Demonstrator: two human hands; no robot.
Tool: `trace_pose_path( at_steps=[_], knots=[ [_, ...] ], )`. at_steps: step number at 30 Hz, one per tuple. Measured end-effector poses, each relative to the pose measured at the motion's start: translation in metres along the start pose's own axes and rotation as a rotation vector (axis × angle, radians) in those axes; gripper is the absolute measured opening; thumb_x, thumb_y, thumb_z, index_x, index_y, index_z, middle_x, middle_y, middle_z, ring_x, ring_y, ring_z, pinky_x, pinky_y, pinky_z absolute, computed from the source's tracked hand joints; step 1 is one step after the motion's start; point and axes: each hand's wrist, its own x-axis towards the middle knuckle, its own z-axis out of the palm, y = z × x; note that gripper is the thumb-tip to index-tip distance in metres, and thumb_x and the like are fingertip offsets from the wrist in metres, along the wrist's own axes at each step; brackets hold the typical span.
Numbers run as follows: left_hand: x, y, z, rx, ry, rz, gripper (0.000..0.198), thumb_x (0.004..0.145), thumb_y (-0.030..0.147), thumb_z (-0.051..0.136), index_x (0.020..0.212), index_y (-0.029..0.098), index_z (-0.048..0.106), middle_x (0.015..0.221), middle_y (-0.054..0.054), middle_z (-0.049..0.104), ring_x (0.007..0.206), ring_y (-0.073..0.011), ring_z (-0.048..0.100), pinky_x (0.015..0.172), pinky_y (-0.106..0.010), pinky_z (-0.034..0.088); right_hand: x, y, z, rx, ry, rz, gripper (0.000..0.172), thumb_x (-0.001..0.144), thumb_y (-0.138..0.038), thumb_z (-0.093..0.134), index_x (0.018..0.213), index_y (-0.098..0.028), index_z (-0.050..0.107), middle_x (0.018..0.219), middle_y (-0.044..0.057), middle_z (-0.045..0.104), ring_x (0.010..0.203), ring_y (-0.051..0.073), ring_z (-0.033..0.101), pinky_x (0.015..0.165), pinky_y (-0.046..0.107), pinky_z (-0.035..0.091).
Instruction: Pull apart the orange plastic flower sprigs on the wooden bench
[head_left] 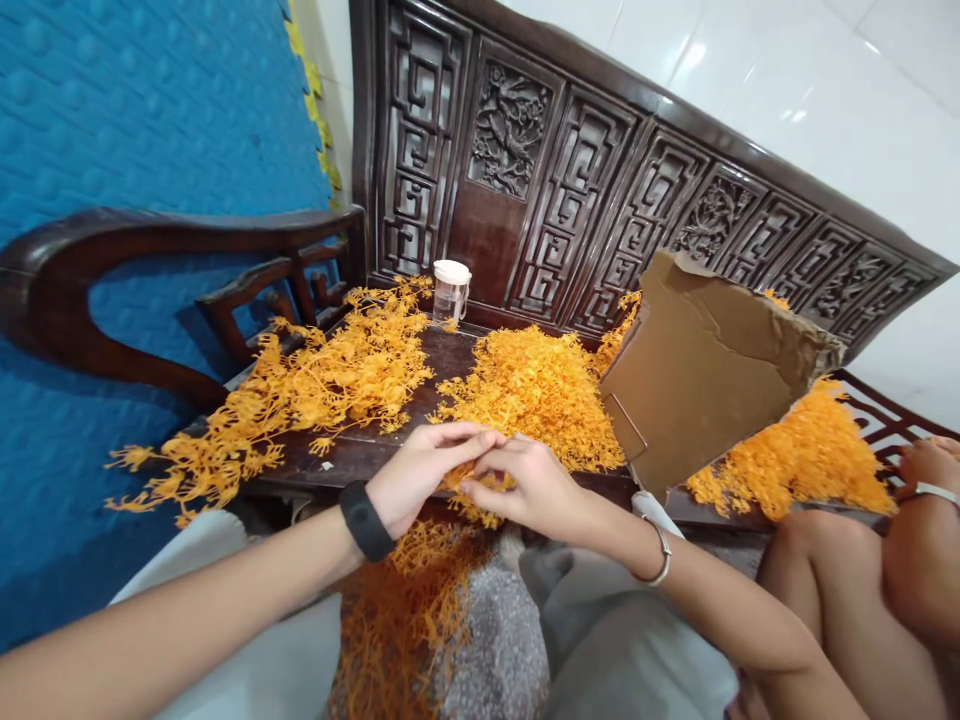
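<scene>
My left hand (pixel 431 465) and my right hand (pixel 529 485) meet at the front edge of a dark wooden bench, fingertips pinched together. An orange branched plastic sprig (pixel 474 500) shows beneath and between my fingers; its upper part is hidden by them. Just beyond my hands lies a dense heap of small orange plastic pieces (pixel 536 390). To the left, longer branched orange sprigs (pixel 330 375) spread over the seat and past its edge. More orange strands (pixel 405 620) hang or lie below, between my knees.
A bent cardboard sheet (pixel 712 370) stands right of the heap, with another orange pile (pixel 810 455) behind it. A clear lidded cup (pixel 451 295) is by the carved backrest (pixel 487 230). The curved armrest (pixel 150 235) rises left. Another person's knee (pixel 806 560) and hand (pixel 930 465) are at right.
</scene>
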Motion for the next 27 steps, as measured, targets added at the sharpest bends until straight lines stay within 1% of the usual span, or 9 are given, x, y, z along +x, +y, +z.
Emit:
trace_pose_path(
  at_steps=[2, 5, 9, 12, 15, 17, 19, 23, 27],
  knots=[
    [0.003, 0.001, -0.003, -0.004, 0.016, 0.017, 0.021, 0.064, 0.035, 0.07, 0.071, 0.016, 0.066, 0.073, 0.001, 0.063, 0.069, -0.0105, 0.054, 0.061, -0.02, 0.042, -0.001, 0.004, -0.005, 0.078, 0.025, 0.001, 0.013, 0.078, -0.029, 0.055, 0.072, -0.017, 0.056, 0.072, 0.002, 0.059, 0.064, 0.012, 0.052, 0.065, 0.026, 0.041],
    [0.006, 0.0, -0.006, -0.02, 0.017, -0.019, 0.032, 0.066, 0.046, 0.066, 0.066, 0.016, 0.056, 0.064, 0.004, 0.052, 0.06, -0.0082, 0.049, 0.053, -0.019, 0.039, -0.005, 0.011, -0.012, 0.216, 0.02, -0.021, 0.009, 0.074, -0.024, 0.055, 0.075, -0.018, 0.049, 0.076, 0.001, 0.057, 0.066, 0.011, 0.05, 0.066, 0.025, 0.043],
    [0.006, -0.005, -0.005, 0.009, -0.042, -0.077, 0.039, 0.066, 0.053, 0.063, 0.063, 0.016, 0.05, 0.059, 0.005, 0.047, 0.049, -0.0071, 0.042, 0.045, -0.02, 0.034, -0.011, 0.018, -0.017, 0.369, -0.037, 0.027, 0.008, 0.074, -0.022, 0.052, 0.076, -0.018, 0.045, 0.073, -0.001, 0.053, 0.064, 0.009, 0.049, 0.062, 0.023, 0.043],
    [0.005, -0.008, -0.004, 0.107, -0.126, -0.124, 0.038, 0.068, 0.052, 0.061, 0.063, 0.015, 0.05, 0.055, 0.006, 0.047, 0.047, -0.0061, 0.038, 0.045, -0.02, 0.029, -0.015, 0.022, -0.019, 0.416, -0.037, 0.062, 0.012, 0.076, -0.021, 0.05, 0.087, -0.017, 0.048, 0.076, -0.001, 0.053, 0.065, 0.009, 0.05, 0.064, 0.023, 0.044],
    [0.005, -0.01, -0.002, 0.219, -0.209, -0.177, 0.037, 0.067, 0.049, 0.063, 0.064, 0.015, 0.049, 0.056, 0.005, 0.051, 0.047, -0.0056, 0.037, 0.045, -0.02, 0.026, -0.014, 0.025, -0.022, 0.338, -0.079, 0.068, 0.021, 0.078, -0.019, 0.048, 0.099, -0.017, 0.05, 0.073, -0.002, 0.053, 0.063, 0.009, 0.049, 0.062, 0.023, 0.043],
    [0.005, -0.009, -0.001, 0.2, -0.187, -0.164, 0.036, 0.067, 0.048, 0.063, 0.061, 0.016, 0.046, 0.053, 0.006, 0.049, 0.045, -0.0052, 0.034, 0.044, -0.02, 0.024, -0.012, 0.027, -0.022, 0.245, -0.082, 0.053, 0.021, 0.076, -0.016, 0.048, 0.097, -0.018, 0.051, 0.067, -0.003, 0.051, 0.059, 0.009, 0.047, 0.059, 0.022, 0.041],
    [0.006, -0.008, 0.001, 0.142, -0.129, -0.124, 0.035, 0.068, 0.047, 0.062, 0.061, 0.018, 0.043, 0.05, 0.008, 0.044, 0.044, -0.0049, 0.031, 0.043, -0.019, 0.022, -0.009, 0.03, -0.021, 0.162, -0.017, 0.042, 0.018, 0.073, -0.013, 0.049, 0.091, -0.018, 0.051, 0.065, -0.004, 0.049, 0.056, 0.009, 0.045, 0.058, 0.022, 0.039],
    [0.008, -0.004, 0.009, 0.085, -0.001, -0.045, 0.031, 0.069, 0.042, 0.062, 0.062, 0.018, 0.043, 0.052, 0.008, 0.042, 0.046, -0.0049, 0.032, 0.043, -0.018, 0.024, -0.003, 0.035, -0.017, -0.038, 0.208, 0.015, 0.009, 0.073, -0.012, 0.046, 0.079, -0.018, 0.043, 0.069, -0.001, 0.05, 0.061, 0.011, 0.044, 0.063, 0.024, 0.036],
    [0.016, -0.001, 0.018, 0.012, 0.103, 0.036, 0.031, 0.068, 0.039, 0.062, 0.059, 0.018, 0.042, 0.05, 0.008, 0.042, 0.048, -0.0058, 0.033, 0.044, -0.018, 0.027, 0.004, 0.037, -0.017, -0.275, 0.299, -0.055, 0.007, 0.077, -0.012, 0.04, 0.076, -0.018, 0.039, 0.072, 0.002, 0.051, 0.065, 0.014, 0.044, 0.068, 0.028, 0.034]
  ],
)
